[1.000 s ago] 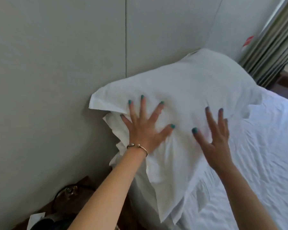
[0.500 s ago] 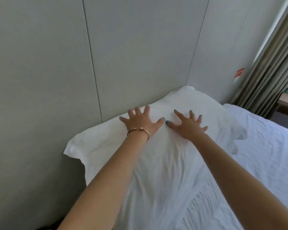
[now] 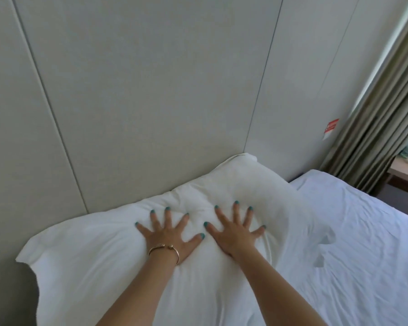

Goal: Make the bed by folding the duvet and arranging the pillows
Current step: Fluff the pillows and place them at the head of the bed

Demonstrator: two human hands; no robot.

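A white pillow (image 3: 99, 250) lies at the head of the bed against the grey padded wall panels. My left hand (image 3: 169, 234), with a gold bracelet on the wrist, presses flat on the pillow's top with fingers spread. Just to its right, my right hand (image 3: 233, 230) presses flat on the same pillow, fingers also spread. Neither hand grips anything. The pillow dents under both palms. A wrinkled white sheet (image 3: 363, 255) covers the mattress to the right. No duvet is in view.
Grey wall panels (image 3: 151, 90) rise right behind the pillow. Beige curtains (image 3: 384, 118) hang at the far right, with a wooden table edge (image 3: 405, 172) below them. A small red and white sticker (image 3: 330, 128) is on the wall near the curtain.
The pillow went from propped up against the wall to lying flat at the bed's head. Both hands moved with it and now press on its top side by side.
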